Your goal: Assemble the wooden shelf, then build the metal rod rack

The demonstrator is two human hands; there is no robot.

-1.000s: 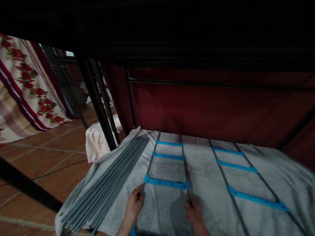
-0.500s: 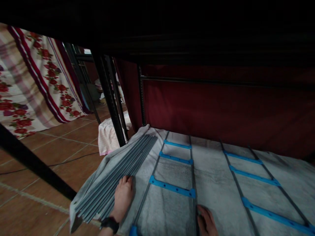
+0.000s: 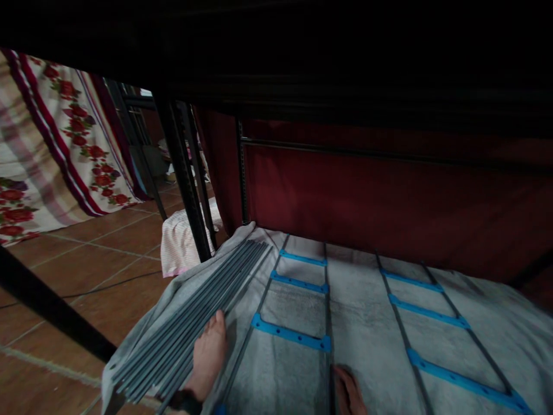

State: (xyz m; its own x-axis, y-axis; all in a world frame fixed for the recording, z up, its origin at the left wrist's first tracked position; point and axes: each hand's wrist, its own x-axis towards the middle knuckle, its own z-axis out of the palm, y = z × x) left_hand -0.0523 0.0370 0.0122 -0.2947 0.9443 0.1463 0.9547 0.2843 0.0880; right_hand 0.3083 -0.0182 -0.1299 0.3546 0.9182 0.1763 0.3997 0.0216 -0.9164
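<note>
My left hand [image 3: 208, 357] rests on the near right edge of a bundle of several long grey rods [image 3: 194, 314] lying on a grey cloth [image 3: 358, 300]; its fingers lie closed over the outermost rods. My right hand [image 3: 348, 395] sits at the bottom edge beside the right rail of a ladder-like frame [image 3: 298, 288] of thin grey rods joined by blue crossbars; its fingers are only partly visible. A second such frame [image 3: 436, 325] lies to the right on the same cloth.
A dark red curtain [image 3: 367, 196] hangs behind the cloth. Black metal posts [image 3: 181, 173] stand at the left, with a pink cloth bundle [image 3: 179, 245] at their foot. Tiled floor [image 3: 86, 259] and a flowered sheet [image 3: 56, 138] lie further left. A dark beam overhangs.
My left hand left the frame's left rail and moved onto the rod bundle. My right hand slid down toward the bottom edge. The view shifted slightly.
</note>
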